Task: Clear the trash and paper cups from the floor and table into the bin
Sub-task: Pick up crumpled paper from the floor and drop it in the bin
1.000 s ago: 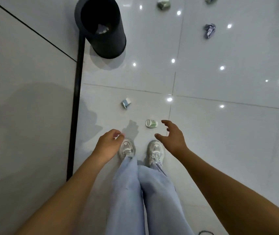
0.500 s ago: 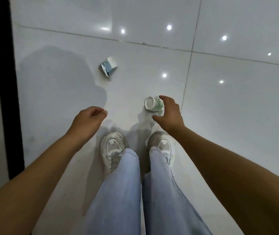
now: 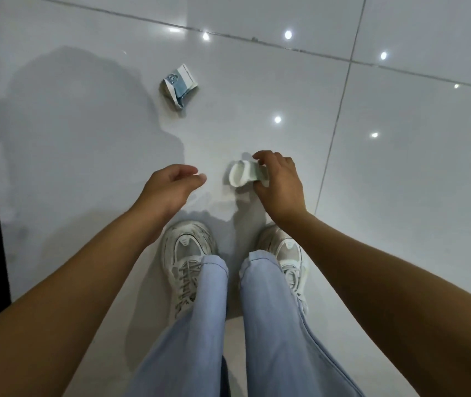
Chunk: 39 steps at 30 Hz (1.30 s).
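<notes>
Half a second ago the right hand [image 3: 281, 183] only reached the crushed paper cup [image 3: 242, 173]; now its fingers and thumb pinch the cup, which lies on its side on the white tiled floor [image 3: 400, 167] ahead of the sneakers [image 3: 188, 253]. The left hand [image 3: 168, 189] hovers beside it, fingers loosely curled, holding nothing. A crumpled blue-and-white wrapper [image 3: 179, 85] lies farther ahead.

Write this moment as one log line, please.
phase: pickup | right hand: grips paper cup | left hand: holds nothing | crumpled carton: on floor
</notes>
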### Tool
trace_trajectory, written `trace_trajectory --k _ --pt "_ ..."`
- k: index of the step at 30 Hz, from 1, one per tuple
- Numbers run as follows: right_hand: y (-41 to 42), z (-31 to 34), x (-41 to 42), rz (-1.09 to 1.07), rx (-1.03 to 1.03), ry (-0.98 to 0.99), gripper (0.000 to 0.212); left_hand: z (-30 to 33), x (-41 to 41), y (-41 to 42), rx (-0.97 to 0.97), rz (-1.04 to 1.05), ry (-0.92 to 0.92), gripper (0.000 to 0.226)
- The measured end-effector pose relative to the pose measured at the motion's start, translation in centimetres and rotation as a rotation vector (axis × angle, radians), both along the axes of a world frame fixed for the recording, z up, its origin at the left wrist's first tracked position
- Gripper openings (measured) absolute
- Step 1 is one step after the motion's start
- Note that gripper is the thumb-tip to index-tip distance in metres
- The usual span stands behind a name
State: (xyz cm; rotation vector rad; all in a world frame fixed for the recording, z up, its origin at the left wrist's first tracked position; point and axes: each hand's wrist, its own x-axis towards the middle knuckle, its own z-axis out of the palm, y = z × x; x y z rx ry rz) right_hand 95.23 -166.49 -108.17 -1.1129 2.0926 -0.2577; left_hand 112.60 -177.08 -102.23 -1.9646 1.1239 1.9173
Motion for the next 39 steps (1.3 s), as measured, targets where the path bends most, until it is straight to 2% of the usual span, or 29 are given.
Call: trace_trajectory --k 4,7,12,17,22,30,33,36,39 --pt "-2.1 4.0 2.4 0.031 -0.221 -0.130 0.028 2.0 -1.1 -0.4 0.026 0.037 0.116 0.049" --pt "-3.6 7.1 4.0 0.049 -0.317 -0.171 0.025 3.7 -1.5 -0.9 0.006 0.066 0.127 0.061" --pt "-5.9 10.5 5.5 0.032 -0.327 -0.258 0.028 6.2 -0.4 -2.0 0.038 0.195 0.210 0.045" --pt "-7.2 11.4 5.9 0.082 -0.227 -0.263 0.040 6.9 1.6 -3.0 -0.101 0.325 0.027 0.039" --pt "-9.5 8.9 5.4 0.044 -0.139 -0.225 0.047 5.4 3.5 -4.7 -0.173 0.474 -0.050 0.034" --pt "-17.7 -0.1 5.3 0.111 0.004 -0.122 0.076 -0.3 4.9 -7.5 -0.281 0.457 -0.091 0.030" --pt "-19.0 -2.3 5.4 0.174 0.042 -0.123 0.069 -2.4 4.6 -8.0 -0.280 0.457 -0.124 0.035" --pt "-18.9 -3.7 5.3 0.198 -0.028 -0.075 0.051 -3.7 4.3 -8.0 -0.285 0.446 -0.142 0.034" --pt "-18.3 -3.6 4.9 0.186 -0.059 -0.099 0.047 -3.8 3.9 -8.0 -0.280 0.437 -0.155 0.038"
